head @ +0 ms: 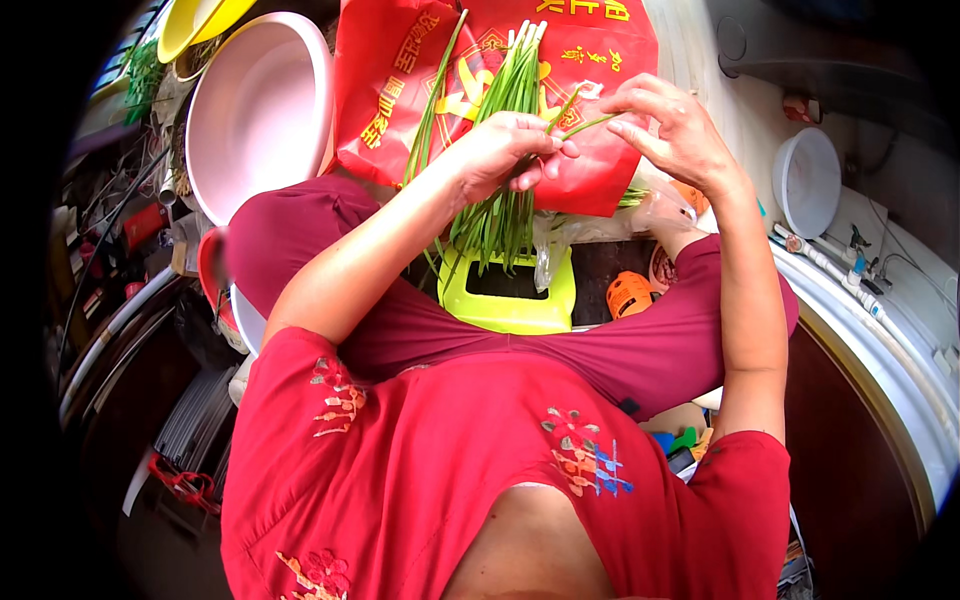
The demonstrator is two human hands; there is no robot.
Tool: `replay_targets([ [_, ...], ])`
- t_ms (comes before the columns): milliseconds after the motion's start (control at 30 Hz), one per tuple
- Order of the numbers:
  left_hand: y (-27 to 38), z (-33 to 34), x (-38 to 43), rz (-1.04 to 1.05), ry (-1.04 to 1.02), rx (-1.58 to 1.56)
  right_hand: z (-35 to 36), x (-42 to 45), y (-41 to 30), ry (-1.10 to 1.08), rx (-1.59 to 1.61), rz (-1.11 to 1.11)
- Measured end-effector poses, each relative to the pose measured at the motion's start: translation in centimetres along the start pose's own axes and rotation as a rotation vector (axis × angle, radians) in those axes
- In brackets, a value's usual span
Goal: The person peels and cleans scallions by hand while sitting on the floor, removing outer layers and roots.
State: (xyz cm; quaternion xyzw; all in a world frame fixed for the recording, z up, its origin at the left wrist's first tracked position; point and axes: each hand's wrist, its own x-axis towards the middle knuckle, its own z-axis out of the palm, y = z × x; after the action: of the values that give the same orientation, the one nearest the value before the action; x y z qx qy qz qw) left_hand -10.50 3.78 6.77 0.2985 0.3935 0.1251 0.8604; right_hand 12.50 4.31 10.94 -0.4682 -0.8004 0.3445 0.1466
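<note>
A bundle of garlic chives [517, 82] lies on a red plastic bag [600, 165], pale cut ends away from me and leaves hanging over the near edge. Above the bundle, my left hand [517, 150] pinches a thin green chive stalk [581, 127] between thumb and fingers. The stalk stretches rightward to my right hand [671, 127], where its end lies between thumb and forefinger. Left of the bundle, a few separate long chives [435, 105] rest on the bag. My left forearm covers part of the leaves.
A large pink basin [259, 112] leans at left, near a yellow basin [202, 22]. Between my legs is a lime-green plastic stool [510, 319], with an orange container [630, 295] to its right. A clear plastic bag [660, 206] lies beside the red one. White pipes [832, 270] run at far right.
</note>
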Motion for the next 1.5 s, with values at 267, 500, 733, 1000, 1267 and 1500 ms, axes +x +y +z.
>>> replay_targets([
  [267,0.4,0.0,-0.3,-0.072,-0.041,0.057,0.7,0.0,0.4,0.049,0.072,-0.027],
  [500,0.0,0.2,-0.3,-0.035,-0.027,0.088,0.9,0.4,0.1,0.08,0.089,0.062],
  [733,0.4,0.7,-0.3,-0.064,-0.004,0.006,3.6,1.0,1.0,0.35,0.174,0.205],
  [1000,-0.8,0.9,-0.6,-0.122,-0.031,0.085,3.4,1.6,-0.2,0.341,0.306,-0.027],
  [1267,-0.9,0.9,-0.4,-0.142,-0.047,0.141,3.1,0.5,-0.4,0.098,-0.143,-0.233],
  [1500,-1.2,1.0,-0.6,-0.137,-0.039,0.149,4.0,0.4,0.6,0.073,-0.128,-0.205],
])
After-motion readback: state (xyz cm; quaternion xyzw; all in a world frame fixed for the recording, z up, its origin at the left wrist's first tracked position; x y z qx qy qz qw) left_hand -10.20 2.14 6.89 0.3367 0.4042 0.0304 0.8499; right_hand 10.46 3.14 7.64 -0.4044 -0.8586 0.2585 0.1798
